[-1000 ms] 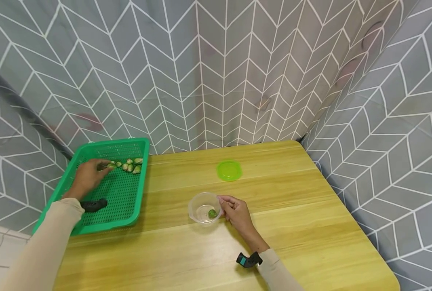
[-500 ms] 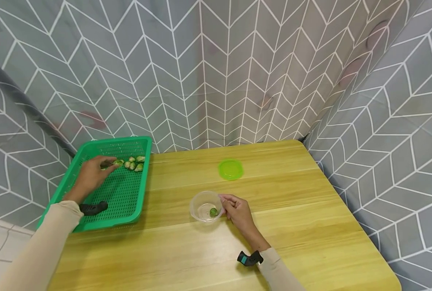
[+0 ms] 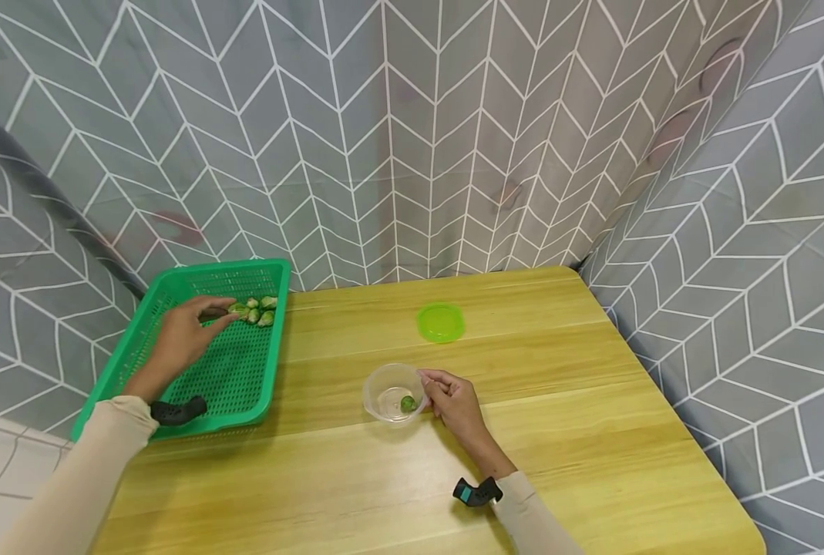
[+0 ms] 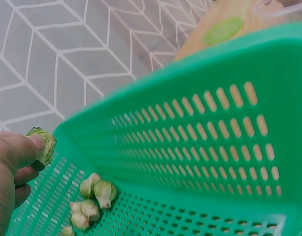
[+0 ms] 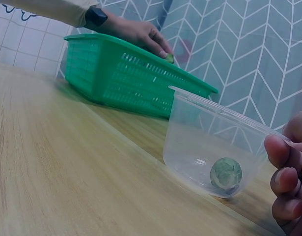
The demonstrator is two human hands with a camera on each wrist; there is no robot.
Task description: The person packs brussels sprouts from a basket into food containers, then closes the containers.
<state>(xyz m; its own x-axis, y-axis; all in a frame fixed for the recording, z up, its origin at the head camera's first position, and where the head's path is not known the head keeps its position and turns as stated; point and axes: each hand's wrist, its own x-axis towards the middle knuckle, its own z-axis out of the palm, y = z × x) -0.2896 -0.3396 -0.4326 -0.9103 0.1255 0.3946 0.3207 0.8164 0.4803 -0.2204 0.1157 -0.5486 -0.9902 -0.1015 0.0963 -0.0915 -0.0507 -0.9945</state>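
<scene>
Between thumb and fingers my left hand (image 3: 184,333) pinches a Brussels sprout (image 4: 46,146), raised above the green plastic basket (image 3: 271,370). Several other Brussels sprouts (image 4: 104,192) lie in the basket's far right corner. My right hand (image 3: 459,407) holds the rim of a clear plastic tub (image 5: 200,140) standing upright on the table. One Brussels sprout (image 5: 226,174) sits on the tub's bottom, on the side near my right hand. In the right wrist view, part of the right hand is cut off by the frame edge.
A bright green lid (image 3: 441,322) lies flat on the wooden table (image 3: 557,385), beyond the tub. Grey patterned curtains (image 3: 412,139) hang behind the table and along its right side. The basket's raised wall stands between my left hand and the tub.
My left hand has lifted the sprout from the basket and shifted slightly right with it. The right hand and the tub stay in place; the head view has shifted a little.
</scene>
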